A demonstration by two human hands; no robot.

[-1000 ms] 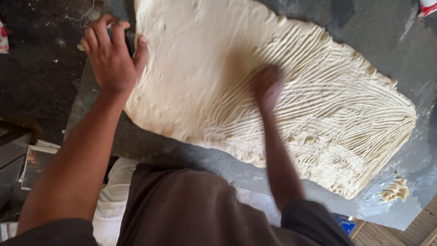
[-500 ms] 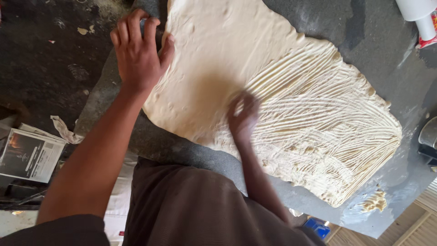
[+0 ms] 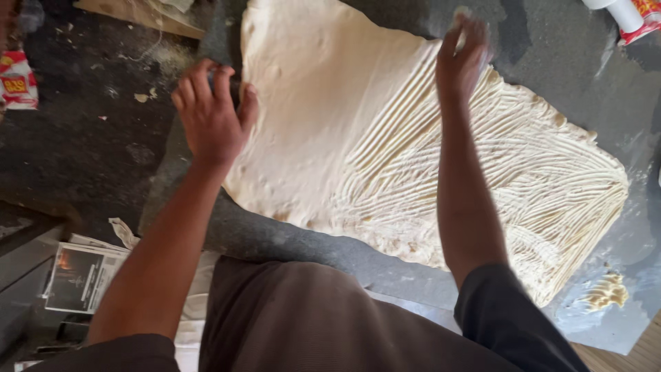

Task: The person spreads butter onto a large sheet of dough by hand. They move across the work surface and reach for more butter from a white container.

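Observation:
A large flat sheet of pale dough [image 3: 323,117] lies on a grey stone worktop [image 3: 551,62]. Its right half is covered with a yellowish spread raked into finger grooves [image 3: 523,179]; the left part is smooth and bare. My left hand [image 3: 210,117] rests at the sheet's left edge, fingers spread, pressing on it. My right hand [image 3: 463,52] is blurred with motion at the sheet's far edge, fingers together and smeared with the spread, holding nothing.
A dab of the yellowish spread [image 3: 606,293] sits on the worktop at the lower right. A white and red container [image 3: 630,17] lies at the top right. A printed paper [image 3: 82,275] and a red packet [image 3: 17,83] are on the dark floor at the left.
My right hand has swept from the near middle of the sheet up to its far edge, extending the grooves. My left hand stays at the left edge.

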